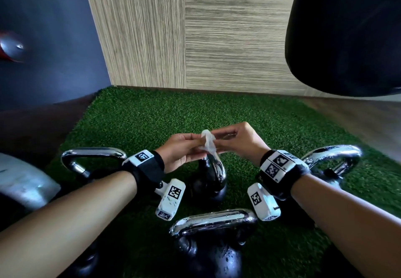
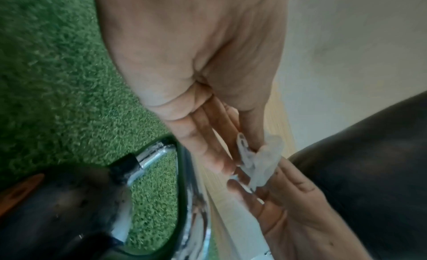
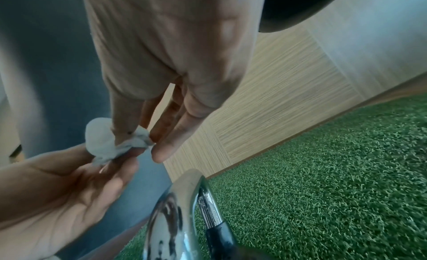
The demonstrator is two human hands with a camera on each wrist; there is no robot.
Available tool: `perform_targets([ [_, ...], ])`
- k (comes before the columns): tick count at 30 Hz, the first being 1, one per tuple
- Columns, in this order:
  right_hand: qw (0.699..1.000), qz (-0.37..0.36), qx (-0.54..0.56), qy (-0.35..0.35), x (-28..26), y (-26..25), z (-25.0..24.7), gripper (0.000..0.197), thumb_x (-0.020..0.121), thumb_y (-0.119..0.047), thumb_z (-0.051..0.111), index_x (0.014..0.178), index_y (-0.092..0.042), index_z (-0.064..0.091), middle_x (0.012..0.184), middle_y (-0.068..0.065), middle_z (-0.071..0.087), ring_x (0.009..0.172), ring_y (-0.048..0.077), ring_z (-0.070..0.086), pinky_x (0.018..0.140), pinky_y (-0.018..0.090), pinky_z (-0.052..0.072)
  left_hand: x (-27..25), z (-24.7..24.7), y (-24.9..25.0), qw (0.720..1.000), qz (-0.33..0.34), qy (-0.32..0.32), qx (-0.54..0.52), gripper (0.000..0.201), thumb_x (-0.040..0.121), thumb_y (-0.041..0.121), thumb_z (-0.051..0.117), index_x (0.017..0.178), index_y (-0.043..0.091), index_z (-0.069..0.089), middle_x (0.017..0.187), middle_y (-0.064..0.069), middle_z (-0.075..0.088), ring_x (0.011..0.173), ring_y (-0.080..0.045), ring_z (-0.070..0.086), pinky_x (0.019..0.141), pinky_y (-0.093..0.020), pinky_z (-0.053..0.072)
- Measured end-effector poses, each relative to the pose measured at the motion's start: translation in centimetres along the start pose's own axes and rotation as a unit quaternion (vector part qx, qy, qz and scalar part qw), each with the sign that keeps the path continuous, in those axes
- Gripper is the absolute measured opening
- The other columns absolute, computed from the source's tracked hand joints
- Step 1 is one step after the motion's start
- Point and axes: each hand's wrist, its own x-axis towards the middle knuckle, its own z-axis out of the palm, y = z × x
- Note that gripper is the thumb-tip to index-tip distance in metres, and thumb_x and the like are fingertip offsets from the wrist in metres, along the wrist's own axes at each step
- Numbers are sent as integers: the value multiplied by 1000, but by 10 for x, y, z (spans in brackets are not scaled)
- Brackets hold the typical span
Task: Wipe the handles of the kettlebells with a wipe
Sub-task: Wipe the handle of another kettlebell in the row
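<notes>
Wipe (image 1: 207,140): bunched, being pinched between left hand (image 1: 181,152) and right hand (image 1: 239,140), hovering above centre kettlebell handle (image 1: 218,169). Risk: tearing under opposing pulls, or slipping onto turf (image 1: 141,117).

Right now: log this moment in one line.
left hand: pinches wipe | right hand: pinches wipe | kettlebell handles: untouched

You stood in a gym corner — green artificial turf (image 1: 152,115) covered the floor, four black kettlebells (image 1: 213,249) with chrome handles sat on it, and a black punching bag (image 1: 347,34) hung beside the wood-grain wall (image 1: 227,39).
</notes>
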Motion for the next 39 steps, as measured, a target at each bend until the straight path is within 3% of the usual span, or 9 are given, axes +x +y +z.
perform_targets([
  [6, 999, -3, 1, 43, 1, 5, 2, 20, 78, 1, 81, 96, -4, 75, 93, 13, 77, 76, 21, 78, 70, 36, 65, 3, -13, 3, 994, -37, -91, 55, 35, 100, 29, 60, 125, 6, 69, 125, -13, 72, 109, -23, 70, 96, -37, 55],
  [10, 998, 23, -6, 65, 3, 13, -3, 27, 83, 12, 72, 109, 15, 64, 104, 29, 69, 65, 14, 70, 61, 21, 61, 11, -15, -2, 979, -8, -36, 203, 29, 98, 12, 58, 122, 19, 73, 113, 0, 77, 94, -16, 71, 94, -38, 57],
  [14, 990, 94, -41, 102, 3, 36, -12, 30, 83, 8, 74, 111, 10, 64, 106, 24, 70, 68, 19, 68, 57, 17, 60, 14, -17, -30, 799, 39, 60, 597, 42, 82, 22, 74, 123, 14, 67, 117, 0, 74, 104, -21, 70, 88, -33, 59],
  [17, 983, 130, -59, 116, -2, 53, -14, 27, 83, 9, 74, 109, 10, 65, 92, 19, 68, 50, 4, 63, 50, 16, 55, 16, -7, -61, 774, -6, -62, 630, 89, 69, 53, 87, 142, 15, 53, 142, -7, 60, 123, -26, 61, 105, -33, 50],
  [21, 966, 158, -141, 148, -1, 80, -12, 13, 74, -6, 85, 82, -13, 76, 75, 6, 77, 57, 11, 70, 65, 34, 65, 36, 10, -106, 748, -37, -74, 659, 132, 59, 98, 58, 162, 30, 12, 171, -16, 0, 154, -38, 22, 123, -42, 30],
  [23, 964, 180, -148, 131, -2, 87, -10, 13, 73, -9, 86, 76, -17, 76, 68, 2, 76, 58, 14, 71, 67, 38, 65, 47, 15, -127, 743, -46, -13, 668, 139, 53, 108, 39, 162, 33, -6, 167, -20, -21, 156, -45, 5, 126, -54, 21],
  [28, 962, 191, -141, 132, 0, 97, -1, 12, 73, -8, 86, 76, -15, 77, 67, 2, 76, 66, 22, 77, 67, 39, 66, 55, 10, -139, 743, -12, -6, 670, 121, 74, 88, 25, 162, 12, -9, 169, -25, -9, 156, -42, 10, 126, -51, 21],
  [33, 960, 206, -114, 153, 3, 103, 9, 12, 72, -8, 86, 70, -16, 77, 66, 5, 76, 66, 25, 77, 67, 41, 66, 53, -33, -124, 816, 76, -92, 566, 65, 82, 43, 76, 139, 26, 49, 139, -5, 54, 119, -16, 57, 109, -36, 47],
  [39, 959, 228, -53, 161, 19, 111, 30, 22, 79, -3, 81, 67, -20, 75, 70, 8, 77, 65, 24, 77, 70, 43, 65, 58, -42, -128, 839, 110, -127, 518, 74, 80, 26, 85, 142, 23, 44, 127, 8, 57, 108, 5, 57, 100, -13, 45],
])
